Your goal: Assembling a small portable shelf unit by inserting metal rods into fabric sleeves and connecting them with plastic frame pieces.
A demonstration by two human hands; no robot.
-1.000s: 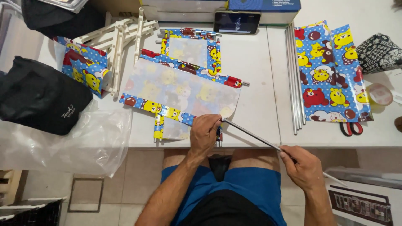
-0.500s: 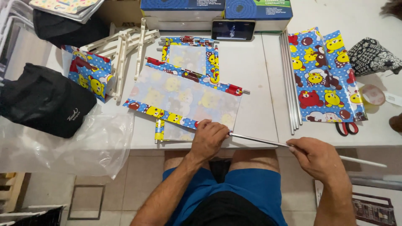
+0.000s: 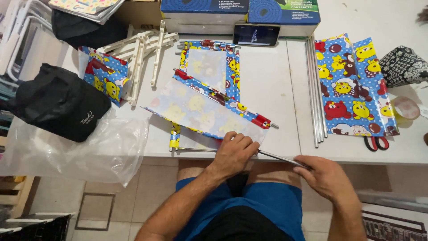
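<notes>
A blue cartoon-print fabric panel (image 3: 200, 111) lies on the white table (image 3: 276, 89), its pale underside up. My left hand (image 3: 234, 151) presses down on the panel's near edge at the table's front. A thin metal rod (image 3: 276, 156) runs along that edge, its left end showing past the fabric. My right hand (image 3: 323, 174) grips the rod's right end just off the table edge. A second, narrower print panel (image 3: 214, 67) with rods in it lies behind the first.
Several loose metal rods (image 3: 314, 89) lie beside a folded print sheet (image 3: 352, 85) at right, with red-handled scissors (image 3: 374, 143) and a tape roll (image 3: 405, 109). White plastic frame pieces (image 3: 142, 49), a black bag (image 3: 58, 102), a clear plastic bag (image 3: 89, 147), a phone (image 3: 256, 35) and boxes surround them.
The rod has slid leftward into the fabric's near edge, and its left end now sticks out. My right hand moved left and closer to the table. My left hand stayed on the fabric.
</notes>
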